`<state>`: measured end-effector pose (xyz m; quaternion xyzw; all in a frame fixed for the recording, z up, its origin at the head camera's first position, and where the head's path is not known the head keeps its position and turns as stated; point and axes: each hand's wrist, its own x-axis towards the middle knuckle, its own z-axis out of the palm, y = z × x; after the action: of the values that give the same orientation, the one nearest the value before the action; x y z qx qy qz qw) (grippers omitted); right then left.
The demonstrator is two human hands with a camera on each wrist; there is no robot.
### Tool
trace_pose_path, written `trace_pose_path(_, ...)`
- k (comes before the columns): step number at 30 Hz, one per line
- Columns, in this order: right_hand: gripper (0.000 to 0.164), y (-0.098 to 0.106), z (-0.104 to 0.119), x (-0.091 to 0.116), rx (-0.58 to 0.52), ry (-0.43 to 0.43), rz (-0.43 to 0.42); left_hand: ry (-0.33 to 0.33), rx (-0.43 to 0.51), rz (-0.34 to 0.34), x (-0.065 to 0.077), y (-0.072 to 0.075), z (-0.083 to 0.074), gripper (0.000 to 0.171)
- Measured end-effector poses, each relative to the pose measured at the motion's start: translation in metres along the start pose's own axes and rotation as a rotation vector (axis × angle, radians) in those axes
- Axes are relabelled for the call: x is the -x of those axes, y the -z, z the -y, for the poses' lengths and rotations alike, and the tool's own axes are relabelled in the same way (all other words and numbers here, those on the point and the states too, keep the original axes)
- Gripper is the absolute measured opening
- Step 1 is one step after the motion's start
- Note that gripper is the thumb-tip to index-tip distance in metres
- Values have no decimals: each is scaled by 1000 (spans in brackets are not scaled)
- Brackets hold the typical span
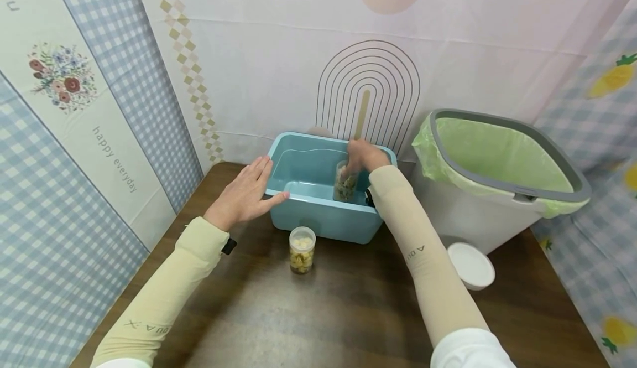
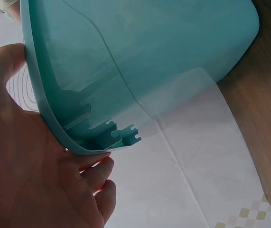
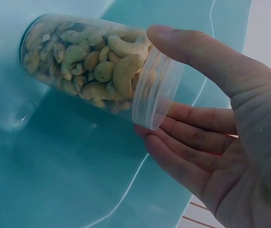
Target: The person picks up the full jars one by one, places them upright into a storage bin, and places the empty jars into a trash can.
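A light-blue plastic tub [image 1: 323, 221] stands on the table. Inside it, my right hand [image 1: 367, 155] grips a clear jar [image 1: 344, 188] near its top, thumb on one side and fingers on the other. Cashews and other nuts [image 3: 97, 61] fill that jar, which sits upright by the tub's floor. At the tub's left end my left hand [image 1: 244, 195] rests against the rim, its fingers straight and thumb spread along the front edge. A second clear jar [image 1: 301, 250], with pale yellow pieces in it, stands in front of the tub.
Right of the tub is a white bin [image 1: 458, 207] with a grey rim and green liner. A round white lid-like object [image 1: 471, 265] lies beside it on the brown wooden table [image 1: 298, 324]. Patterned cloth [image 1: 259, 69] hangs behind and at both sides.
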<state>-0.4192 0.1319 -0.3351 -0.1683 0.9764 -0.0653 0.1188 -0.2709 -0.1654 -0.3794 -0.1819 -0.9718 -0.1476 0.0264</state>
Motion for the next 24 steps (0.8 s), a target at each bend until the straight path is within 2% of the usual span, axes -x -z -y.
trace_pose_path(4,48,-2,-2,-4,16,6,10,3,3,1,-2,0,-1,101)
trace_pose_path(9,52,-3,-2,-8,26,14,9,10,-2,-3,-4,0,-1,100)
trace_pose_path(15,54,0,6,4,40,-2,17,-13,-2,-5,2,1,2,101)
trace_pose_path(24,46,10,16,23,42,-12,25,-39,2,0,12,4,7,100)
